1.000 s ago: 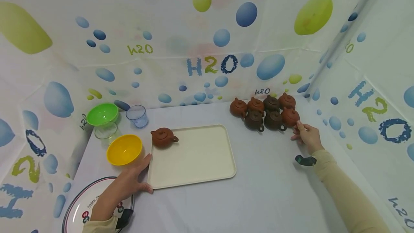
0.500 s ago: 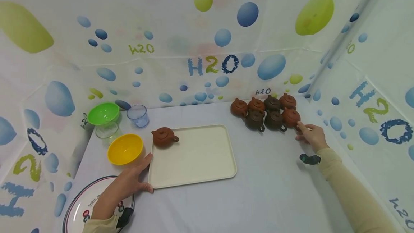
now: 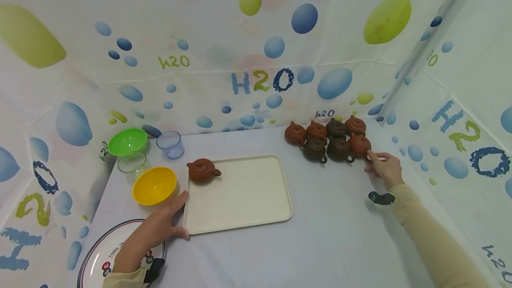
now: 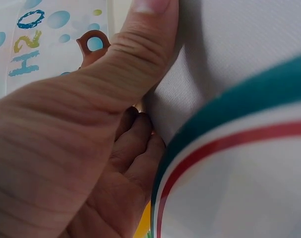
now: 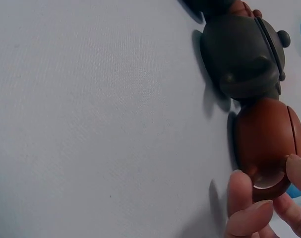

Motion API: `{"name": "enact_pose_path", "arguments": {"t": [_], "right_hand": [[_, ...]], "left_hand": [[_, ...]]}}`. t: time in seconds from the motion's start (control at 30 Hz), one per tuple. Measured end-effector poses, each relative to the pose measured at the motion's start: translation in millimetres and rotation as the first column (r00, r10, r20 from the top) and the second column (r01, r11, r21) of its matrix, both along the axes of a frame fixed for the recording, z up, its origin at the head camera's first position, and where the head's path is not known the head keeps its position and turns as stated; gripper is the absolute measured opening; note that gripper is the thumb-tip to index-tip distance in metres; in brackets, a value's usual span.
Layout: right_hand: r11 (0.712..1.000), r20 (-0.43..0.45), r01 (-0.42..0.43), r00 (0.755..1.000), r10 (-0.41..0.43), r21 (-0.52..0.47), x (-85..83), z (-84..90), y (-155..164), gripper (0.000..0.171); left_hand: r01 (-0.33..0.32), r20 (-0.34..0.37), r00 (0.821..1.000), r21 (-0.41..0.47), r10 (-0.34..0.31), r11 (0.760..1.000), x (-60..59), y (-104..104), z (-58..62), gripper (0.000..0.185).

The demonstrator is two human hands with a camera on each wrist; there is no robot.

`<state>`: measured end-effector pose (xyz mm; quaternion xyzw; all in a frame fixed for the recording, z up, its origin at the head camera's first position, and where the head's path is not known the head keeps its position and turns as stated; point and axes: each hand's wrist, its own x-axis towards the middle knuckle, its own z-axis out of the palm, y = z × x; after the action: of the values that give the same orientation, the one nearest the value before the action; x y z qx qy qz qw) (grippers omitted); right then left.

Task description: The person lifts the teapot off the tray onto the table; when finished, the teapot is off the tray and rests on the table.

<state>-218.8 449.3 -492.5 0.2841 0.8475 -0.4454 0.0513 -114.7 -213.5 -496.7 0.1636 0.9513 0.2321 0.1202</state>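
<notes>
At the right of the head view, my right hand [image 3: 386, 169] pinches the ring handle of a reddish-brown teapot [image 3: 359, 145]. The right wrist view shows thumb and fingers around that handle, the reddish-brown teapot [image 5: 267, 136] beside a dark one [image 5: 244, 54]. Several more brown and dark teapots [image 3: 316, 148] stand packed to its left and behind. My left hand [image 3: 160, 223] lies spread at the left edge of a cream tray [image 3: 244, 194], thumb by the near corner. Another reddish-brown teapot [image 3: 202, 170] sits in the tray's far left corner.
Left of the tray stand a yellow bowl [image 3: 154, 186], a green bowl [image 3: 128, 142], a clear glass [image 3: 132, 162] and a bluish glass [image 3: 170, 145]. A white round plate [image 3: 96, 257] with a striped rim lies under the left forearm. Patterned cloth walls [image 3: 256, 26] enclose the table.
My right hand has shifted slightly right at the teapot's handle and keeps its pinch. The left hand and the tray stay in place.
</notes>
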Motion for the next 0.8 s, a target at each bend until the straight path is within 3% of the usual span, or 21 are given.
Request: {"name": "enact_pose_path", "arguments": {"t": [0.1,0.23,0.4,0.57,0.8], "right_hand": [[0.999,-0.093,0.029,0.995,-0.027,0.024,0.5,-1.4,-5,0.067],[0.992,-0.215,0.116,0.971,-0.105,0.041,0.6,-0.4,-15,0.05],[0.981,-0.279,0.193,0.942,-0.185,0.0,0.9,8.3,-31,0.044],[0.983,-0.304,0.17,0.935,-0.185,-0.075,3.1,18.7,-50,0.041],[0.981,-0.331,0.063,0.935,-0.123,-0.186,3.8,26.0,-81,0.037]], "left_hand": [[-0.004,0.003,1.0,-0.005,0.004,1.0,-0.5,0,-0.8,0.125],[-0.009,0.008,1.0,-0.007,0.009,1.0,-0.8,0,-2.1,0.126],[-0.006,0.003,1.0,-0.007,0.006,1.0,-1.3,-1,-3.4,0.126],[-0.005,0.0,1.0,-0.003,0.005,1.0,-0.5,-1,-3.5,0.125],[-0.002,-0.004,1.0,0.003,0.002,1.0,-0.3,0,-3.1,0.124]]}}
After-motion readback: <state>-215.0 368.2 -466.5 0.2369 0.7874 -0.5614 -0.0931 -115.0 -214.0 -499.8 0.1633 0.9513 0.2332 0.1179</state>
